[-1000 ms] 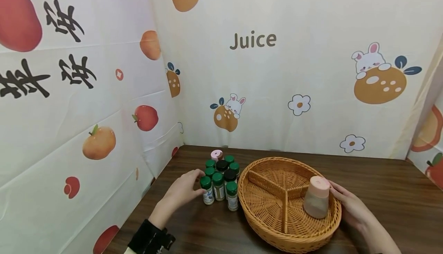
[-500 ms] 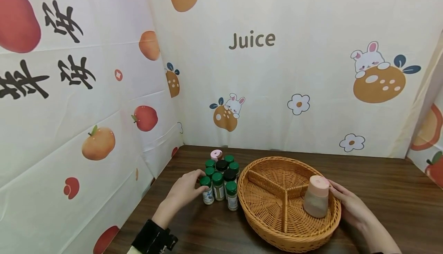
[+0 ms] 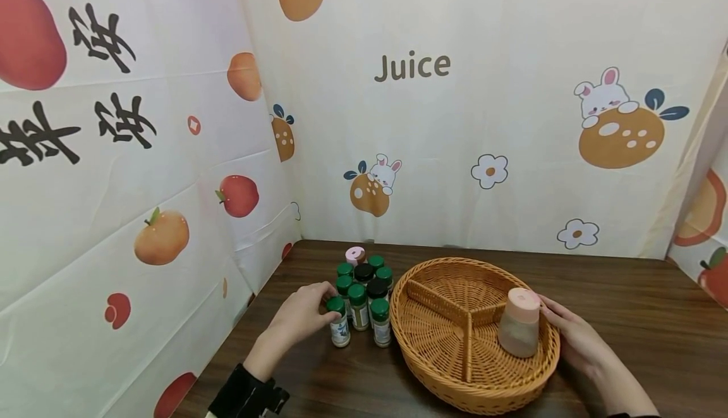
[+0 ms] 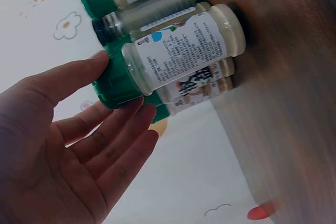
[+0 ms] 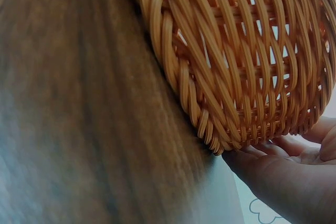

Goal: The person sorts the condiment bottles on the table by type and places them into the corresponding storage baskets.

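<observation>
My left hand [image 3: 304,312] pinches the green cap of a spice bottle [image 4: 184,45] between thumb and fingers. Pale powder fills this bottle, which has a printed white label. It stands upright at the front left of a cluster of similar bottles; whether its base touches the table, I cannot tell. On the right, my right hand [image 3: 577,336] rests against the outer wall of a round wicker basket [image 3: 421,367], fingers reaching along it. Beside that hand, inside the basket, stands a frosted jar [image 3: 520,332] with a pale pink lid.
Behind the pinched bottle stand several green-capped bottles [image 3: 359,307], black-capped ones [image 3: 377,290] and a pink-lidded container [image 3: 355,255]. Wicker dividers [image 3: 468,342] split the basket into three compartments. Printed cloth [image 3: 432,121] hangs along the back of the dark wooden table [image 3: 654,317].
My left hand has drawn the spice bottle slightly toward me, away from the bottles behind it. The right hand, basket and frosted jar have hardly moved.
</observation>
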Demonstrator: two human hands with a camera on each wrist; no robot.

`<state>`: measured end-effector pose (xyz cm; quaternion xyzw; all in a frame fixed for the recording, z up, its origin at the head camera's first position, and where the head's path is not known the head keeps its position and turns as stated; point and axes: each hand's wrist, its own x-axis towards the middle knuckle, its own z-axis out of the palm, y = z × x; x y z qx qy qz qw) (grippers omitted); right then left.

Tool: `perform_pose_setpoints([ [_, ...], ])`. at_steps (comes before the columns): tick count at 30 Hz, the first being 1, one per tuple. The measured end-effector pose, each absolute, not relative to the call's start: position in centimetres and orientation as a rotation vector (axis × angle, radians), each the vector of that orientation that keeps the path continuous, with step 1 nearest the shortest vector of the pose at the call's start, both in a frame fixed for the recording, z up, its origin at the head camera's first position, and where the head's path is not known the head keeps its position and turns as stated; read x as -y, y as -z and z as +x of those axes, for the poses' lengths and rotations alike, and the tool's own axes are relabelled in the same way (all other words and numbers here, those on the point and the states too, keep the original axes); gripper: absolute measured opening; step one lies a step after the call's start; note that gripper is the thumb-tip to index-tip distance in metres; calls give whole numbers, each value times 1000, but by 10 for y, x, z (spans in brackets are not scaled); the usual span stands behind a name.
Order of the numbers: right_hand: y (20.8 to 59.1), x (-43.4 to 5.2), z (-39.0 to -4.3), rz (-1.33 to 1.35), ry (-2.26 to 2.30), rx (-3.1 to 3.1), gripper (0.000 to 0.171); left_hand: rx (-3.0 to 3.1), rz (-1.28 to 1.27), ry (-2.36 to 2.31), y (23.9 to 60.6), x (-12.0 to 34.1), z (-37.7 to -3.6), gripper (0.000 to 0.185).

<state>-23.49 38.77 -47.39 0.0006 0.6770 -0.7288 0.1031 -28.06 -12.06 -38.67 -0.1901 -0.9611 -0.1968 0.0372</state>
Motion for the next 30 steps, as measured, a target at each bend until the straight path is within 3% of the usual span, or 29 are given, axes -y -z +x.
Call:
perform_pose_setpoints([
  [11, 474, -388, -235, 17, 2132, -2008, 23, 2916, -676, 591, 366, 121, -262, 32],
  [18, 473, -388, -236, 45, 2098, -2052, 52, 2895, -800, 573, 343, 115, -237, 31],
  [26, 473, -389, -235, 30, 2117, -2027, 35, 2833, -911, 529, 326, 108, -213, 32],
  [30, 473, -388, -235, 42, 2103, -2029, 47, 2806, -961, 496, 319, 102, -202, 33],
])
